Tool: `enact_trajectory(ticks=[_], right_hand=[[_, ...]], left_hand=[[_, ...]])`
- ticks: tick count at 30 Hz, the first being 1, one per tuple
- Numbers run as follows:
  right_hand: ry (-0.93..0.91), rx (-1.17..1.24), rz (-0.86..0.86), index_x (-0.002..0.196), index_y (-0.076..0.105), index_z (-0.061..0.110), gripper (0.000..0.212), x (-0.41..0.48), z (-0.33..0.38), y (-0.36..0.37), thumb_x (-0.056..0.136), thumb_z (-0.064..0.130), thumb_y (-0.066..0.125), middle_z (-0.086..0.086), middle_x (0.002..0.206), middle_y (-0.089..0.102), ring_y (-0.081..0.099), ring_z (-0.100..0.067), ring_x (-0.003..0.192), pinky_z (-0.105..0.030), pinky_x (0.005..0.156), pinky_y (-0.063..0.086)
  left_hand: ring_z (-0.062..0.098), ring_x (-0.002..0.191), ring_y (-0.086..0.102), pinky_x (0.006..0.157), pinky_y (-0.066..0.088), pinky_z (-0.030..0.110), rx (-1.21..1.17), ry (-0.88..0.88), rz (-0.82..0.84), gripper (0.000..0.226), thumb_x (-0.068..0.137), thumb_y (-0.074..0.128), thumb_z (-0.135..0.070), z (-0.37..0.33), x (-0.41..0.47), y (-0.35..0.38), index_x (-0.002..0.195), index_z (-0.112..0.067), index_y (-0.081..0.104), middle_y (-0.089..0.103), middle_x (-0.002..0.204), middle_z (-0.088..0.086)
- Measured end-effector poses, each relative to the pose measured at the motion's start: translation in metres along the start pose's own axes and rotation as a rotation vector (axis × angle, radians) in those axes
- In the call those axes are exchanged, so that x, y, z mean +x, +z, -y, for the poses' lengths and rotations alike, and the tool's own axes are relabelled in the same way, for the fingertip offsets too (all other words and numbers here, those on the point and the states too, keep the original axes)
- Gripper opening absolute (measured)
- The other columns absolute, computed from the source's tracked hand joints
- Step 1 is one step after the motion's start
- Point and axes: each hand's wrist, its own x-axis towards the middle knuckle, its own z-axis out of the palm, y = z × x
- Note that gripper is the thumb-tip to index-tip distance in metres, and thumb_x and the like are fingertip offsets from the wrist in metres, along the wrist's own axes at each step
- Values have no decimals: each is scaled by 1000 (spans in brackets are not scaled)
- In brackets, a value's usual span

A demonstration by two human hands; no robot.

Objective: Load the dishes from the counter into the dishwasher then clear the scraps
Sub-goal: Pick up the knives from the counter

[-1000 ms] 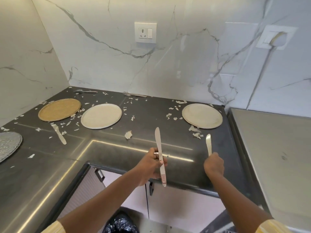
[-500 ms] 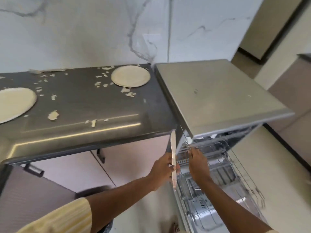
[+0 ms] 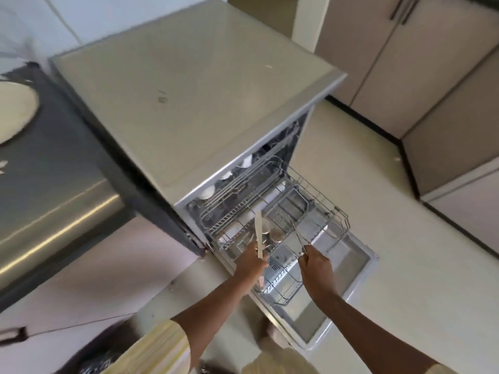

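Over the pulled-out rack (image 3: pixel 340 215) of the dishwasher (image 3: pixel 189 103), the left hand (image 3: pixel 252 261) has its grip clenched round a knife (image 3: pixel 258 230), blade up. It looks light, stiff and smooth, and is best held by the handle. The right hand (image 3: pixel 314 261) pinches a thin utensil (image 3: pixel 298 233), too blurred to identify. Cups (image 3: pixel 276 234) crowd the rack just ahead; a plate (image 3: pixel 13 112) waits on the worktop (image 3: pixel 54 171).

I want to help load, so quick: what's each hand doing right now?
Left hand: grips a white knife, blade pointing up.
Right hand: pinches a thin metal piece; what it is cannot be told.
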Motion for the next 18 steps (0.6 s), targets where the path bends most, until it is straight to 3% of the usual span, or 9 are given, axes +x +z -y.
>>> enact_trajectory(ticks=[2,6,9,12,14,16,18], right_hand=[[84,47,-10,79,47,13,16,23,-22,7,92,3,45,-7,67,49,43,-23,57,-26,56,32],[279,131,20,89,57,1,18,66,-57,36,94,8,42,-12,74,58,47,-24,62,-26,58,32],[427,225,-8,97,60,-2,24,99,-82,66,96,11,39,-20,86,64,48,-24,66,-26,59,32],[517,253,-4,102,61,-3,27,139,-107,103,96,10,38,-18,94,66,50,-21,69,-21,58,32],[607,334,-33,102,62,-2,26,169,-124,128,96,11,39,-16,93,68,61,-24,74,-23,63,45],[673,368,-41,103,59,0,21,198,-139,153,96,9,41,-15,93,68,64,-26,76,-31,68,52],[687,320,-5,107,51,1,18,226,-150,175,96,4,38,-12,92,64,56,-18,69,-29,63,44]], left_hand=[[25,93,63,83,54,41,83,-8,-4,28,89,49,1,-2,29,22,115,-10,53,62,103,12],[14,88,59,65,50,16,276,77,15,38,91,54,-5,-1,89,51,127,-12,49,62,112,6],[17,92,64,78,55,28,373,115,1,37,87,59,-6,3,138,66,124,-9,54,63,109,3],[24,95,66,76,58,34,465,72,-5,32,88,57,-4,13,198,85,120,-6,59,65,110,15],[24,95,65,72,59,32,483,42,-1,30,89,55,-1,21,241,99,118,-6,60,64,112,18],[17,86,66,60,57,20,500,43,15,32,88,58,-1,29,281,114,119,-6,61,66,113,14],[13,80,63,43,46,8,536,49,22,35,89,58,-4,35,317,130,124,-7,58,66,115,10]])
